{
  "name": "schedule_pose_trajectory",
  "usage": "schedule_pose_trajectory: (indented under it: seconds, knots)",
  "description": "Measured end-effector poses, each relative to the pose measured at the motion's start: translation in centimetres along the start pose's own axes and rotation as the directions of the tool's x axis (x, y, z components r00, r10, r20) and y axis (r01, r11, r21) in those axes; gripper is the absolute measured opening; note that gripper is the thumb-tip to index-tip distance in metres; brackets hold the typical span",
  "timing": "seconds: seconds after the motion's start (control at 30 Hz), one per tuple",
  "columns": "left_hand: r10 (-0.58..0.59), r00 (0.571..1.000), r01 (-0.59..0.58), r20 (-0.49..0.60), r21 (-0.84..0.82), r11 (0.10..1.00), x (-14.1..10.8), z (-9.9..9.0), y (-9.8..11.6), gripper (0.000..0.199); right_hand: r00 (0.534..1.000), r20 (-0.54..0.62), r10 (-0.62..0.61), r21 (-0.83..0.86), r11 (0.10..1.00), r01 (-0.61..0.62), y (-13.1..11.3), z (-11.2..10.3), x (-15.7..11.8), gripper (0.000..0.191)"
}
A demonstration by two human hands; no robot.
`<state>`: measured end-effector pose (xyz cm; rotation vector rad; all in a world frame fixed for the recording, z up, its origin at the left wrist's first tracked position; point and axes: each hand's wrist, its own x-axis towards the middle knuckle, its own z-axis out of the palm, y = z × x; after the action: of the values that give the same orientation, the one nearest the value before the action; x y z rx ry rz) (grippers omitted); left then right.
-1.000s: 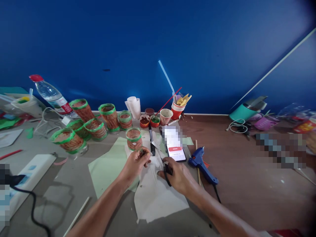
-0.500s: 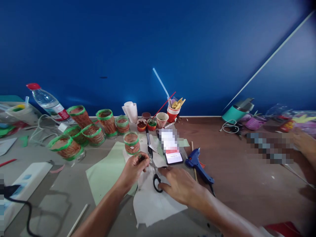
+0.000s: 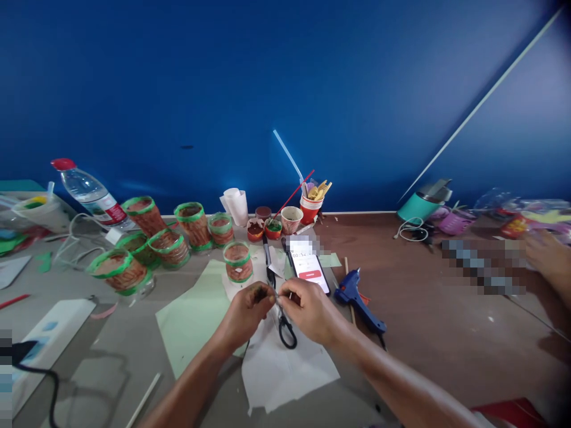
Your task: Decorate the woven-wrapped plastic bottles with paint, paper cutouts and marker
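My left hand [image 3: 253, 304] and my right hand [image 3: 310, 309] meet at the fingertips above the table, both closed in a pinch. Whatever lies between the fingers is too small to name. Scissors with black handles [image 3: 288, 334] lie just below them on a sheet of white paper [image 3: 289, 377], their blades partly hidden by my hands. Behind my left hand stands a small clear cup with a green rim and brown paint [image 3: 238, 261]. A phone [image 3: 312, 272] with a timer on its screen lies beyond my right hand.
Several painted cups [image 3: 193, 226] stand at the left near a tilted bottle [image 3: 91, 193]. A blue glue gun [image 3: 360, 303] lies right of my hands. Paint cups [image 3: 273, 228] stand by the wall, a power strip [image 3: 53, 345] at front left. Another person's hand [image 3: 551, 255] is far right.
My right hand has left the scissors handle and come up and left to my left hand's fingertips. The scissors now lie free on the paper, slightly turned.
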<state>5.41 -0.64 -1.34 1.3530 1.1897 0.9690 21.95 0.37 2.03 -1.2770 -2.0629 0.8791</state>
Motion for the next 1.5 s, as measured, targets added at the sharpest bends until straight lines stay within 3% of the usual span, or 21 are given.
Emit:
schedule_pose_trajectory:
  seconds: [0.13, 0.2, 0.23, 0.27, 0.33, 0.37, 0.4, 0.47, 0.6, 0.7, 0.87, 1.03, 1.27, 1.5]
  knots:
    - [0.016, 1.000, -0.016, 0.001, -0.017, 1.000, -0.1, -0.1, 0.3, 0.020, 1.000, -0.011, 0.008, 0.096, 0.995, -0.006, 0.0, 0.2, 0.3, 0.012]
    - [0.092, 0.989, -0.092, -0.117, 0.009, 0.996, -0.4, -0.5, 0.7, 0.024, 0.999, -0.003, 0.054, 0.171, 0.984, -0.053, 0.2, 0.1, 0.5, 0.012]
    - [0.156, 0.962, -0.150, -0.226, 0.043, 0.988, -0.5, -0.8, 1.0, 0.024, 0.997, -0.002, 0.079, 0.206, 0.975, -0.077, 0.4, 0.0, 0.6, 0.011]
    - [0.234, 0.901, -0.215, -0.365, 0.093, 0.972, -0.6, -1.2, 1.2, 0.023, 0.995, -0.005, 0.098, 0.236, 0.967, -0.094, 0.5, 0.0, 0.8, 0.011]
    - [0.383, 0.702, -0.318, -0.601, 0.216, 0.923, -0.6, -2.2, 1.3, 0.018, 0.994, -0.017, 0.107, 0.279, 0.955, -0.098, 0.9, 0.0, 1.0, 0.011]
    - [0.430, 0.612, -0.340, -0.664, 0.271, 0.901, -0.4, -2.8, 1.1, 0.020, 0.995, -0.024, 0.102, 0.294, 0.951, -0.090, 1.1, 0.0, 1.2, 0.011]
    - [0.445, 0.578, -0.337, -0.684, 0.297, 0.893, 0.0, -3.3, 0.8, 0.028, 0.995, -0.030, 0.094, 0.308, 0.948, -0.080, 1.3, 0.0, 1.3, 0.011]
    - [0.441, 0.611, -0.320, -0.657, 0.304, 0.897, 0.8, -4.3, -0.1, 0.047, 0.995, -0.042, 0.087, 0.330, 0.941, -0.069, 1.6, 0.1, 1.7, 0.011]
    - [0.310, 0.824, -0.149, -0.475, 0.346, 0.926, 2.3, -5.3, -2.0, 0.080, 0.990, -0.074, 0.119, 0.391, 0.917, -0.081, 2.1, 0.5, 2.8, 0.012]
    - [0.223, 0.887, -0.096, -0.404, 0.313, 0.945, 2.6, -5.2, -2.5, 0.086, 0.987, -0.054, 0.150, 0.467, 0.878, -0.108, 2.3, 0.8, 3.4, 0.013]
    - [0.144, 0.889, 0.005, -0.434, 0.325, 0.946, 2.7, -5.0, -2.2, 0.073, 0.980, -0.003, 0.199, 0.574, 0.803, -0.161, 2.5, 1.2, 3.9, 0.015]
    - [0.088, 0.868, 0.075, -0.488, 0.305, 0.949, 3.1, -5.2, -2.5, 0.044, 0.975, 0.036, 0.219, 0.641, 0.744, -0.191, 2.1, 1.6, 4.6, 0.015]
    - [0.145, 0.876, 0.000, -0.459, 0.301, 0.954, 2.5, -4.9, -2.1, 0.036, 0.959, 0.016, 0.284, 0.788, 0.586, -0.187, 1.2, 3.7, 5.7, 0.017]
    - [0.154, 0.894, -0.058, -0.421, 0.231, 0.971, 2.6, -4.6, -2.7, 0.039, 0.961, -0.048, 0.274, 0.814, 0.568, -0.122, 0.2, 3.8, 5.8, 0.018]
